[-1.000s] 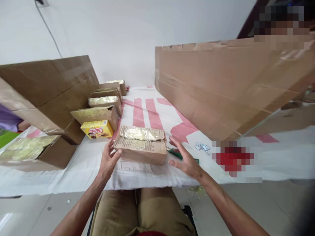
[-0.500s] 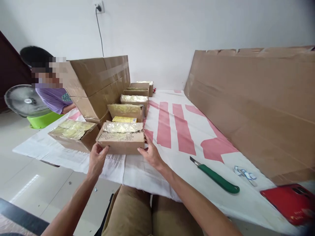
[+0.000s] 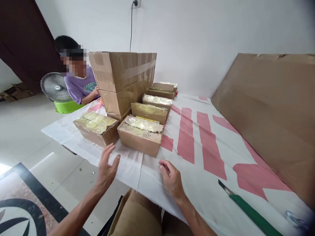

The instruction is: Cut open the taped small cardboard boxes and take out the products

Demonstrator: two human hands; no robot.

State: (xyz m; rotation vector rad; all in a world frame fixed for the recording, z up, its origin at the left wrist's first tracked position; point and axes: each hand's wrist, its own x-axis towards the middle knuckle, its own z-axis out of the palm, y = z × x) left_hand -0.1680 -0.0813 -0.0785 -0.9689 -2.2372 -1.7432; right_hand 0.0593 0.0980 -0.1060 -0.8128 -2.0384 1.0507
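From the head camera, the small brown box [image 3: 139,140] is sitting on the white cloth [image 3: 197,186], just past both hands. Its long side is running left to right, with its open top facing up. The left hand [image 3: 107,167] is spreading wide and empty. The right hand [image 3: 172,178] is curling loosely, holding nothing.

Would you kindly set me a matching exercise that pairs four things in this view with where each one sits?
Things:
1. knife
2. fan
3. small open carton
4. cardboard sheet

Places:
a. along the right side of the view
b. far left, beyond the cloth
c. just ahead of the left hand and right hand
d. flat on the cloth, lower right

Pairs: 1-d, 2-b, 3-c, 4-a.
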